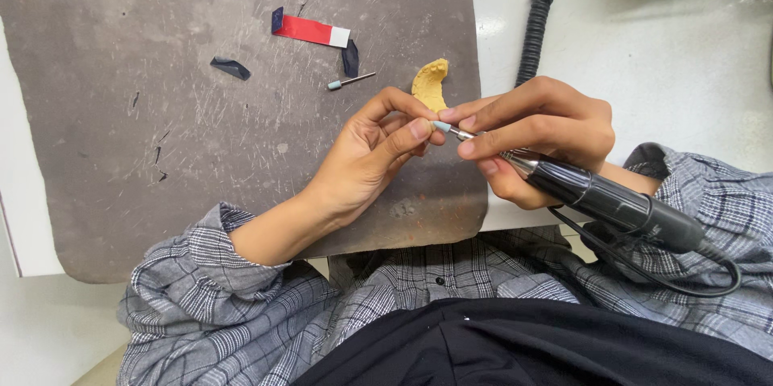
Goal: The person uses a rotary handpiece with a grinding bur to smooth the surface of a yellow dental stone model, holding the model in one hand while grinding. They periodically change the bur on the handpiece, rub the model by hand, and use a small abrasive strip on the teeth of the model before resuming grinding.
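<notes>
The left hand (366, 156) pinches a yellow dental cast (430, 85), its long axis pointing away from the person. The right hand (535, 132) grips a black rotary handpiece (612, 202), tip leftward touching the cast. Both sit near the grey mat's (161, 136) right edge; open mat lies left.

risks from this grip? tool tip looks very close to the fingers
1. The handpiece in the right hand has its pale blue tip right against the left hand thumb; a slip could nick skin.
2. The yellow cast is pinched by fingertips only, off the mat; it may twist, drop or chip.
3. The cord loops across the lap and could snag, jerking the tool.
</notes>
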The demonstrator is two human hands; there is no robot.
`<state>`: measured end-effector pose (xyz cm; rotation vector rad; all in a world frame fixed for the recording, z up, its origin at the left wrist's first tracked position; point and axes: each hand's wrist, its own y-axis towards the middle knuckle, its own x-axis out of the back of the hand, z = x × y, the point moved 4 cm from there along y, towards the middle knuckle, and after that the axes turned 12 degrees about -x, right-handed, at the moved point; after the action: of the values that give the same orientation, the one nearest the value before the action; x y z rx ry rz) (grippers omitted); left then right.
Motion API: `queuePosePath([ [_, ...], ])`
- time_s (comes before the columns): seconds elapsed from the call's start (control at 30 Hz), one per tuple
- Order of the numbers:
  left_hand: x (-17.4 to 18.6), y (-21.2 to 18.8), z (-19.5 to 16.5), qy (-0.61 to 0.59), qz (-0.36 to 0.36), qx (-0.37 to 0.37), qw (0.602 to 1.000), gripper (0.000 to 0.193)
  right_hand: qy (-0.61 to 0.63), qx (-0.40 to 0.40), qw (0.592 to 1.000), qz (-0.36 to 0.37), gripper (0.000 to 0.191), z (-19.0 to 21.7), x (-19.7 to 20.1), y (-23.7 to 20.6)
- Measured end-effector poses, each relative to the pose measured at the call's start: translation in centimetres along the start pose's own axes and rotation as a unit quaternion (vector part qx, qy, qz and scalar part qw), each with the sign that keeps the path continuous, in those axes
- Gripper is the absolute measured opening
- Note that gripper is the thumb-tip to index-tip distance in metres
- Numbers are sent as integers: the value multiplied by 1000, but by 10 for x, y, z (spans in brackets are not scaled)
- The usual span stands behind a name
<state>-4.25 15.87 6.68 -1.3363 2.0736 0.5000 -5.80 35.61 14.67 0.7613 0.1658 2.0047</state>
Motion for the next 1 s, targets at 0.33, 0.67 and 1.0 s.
queuePosePath([
  [0.33, 1, -1, -2, 9, 4, -2, 1000, 15, 28, -37, 998, 30, 20, 3, 2, 0],
  [0.67, 1, -1, -3, 11, 10, -16, 1000, 15, 25, -21, 999, 23, 19, 0, 0, 0],
  [1.0, 1, -1, -2, 14, 6, -12, 1000, 16, 8, -6, 1000, 14, 21, -2, -1, 0],
])
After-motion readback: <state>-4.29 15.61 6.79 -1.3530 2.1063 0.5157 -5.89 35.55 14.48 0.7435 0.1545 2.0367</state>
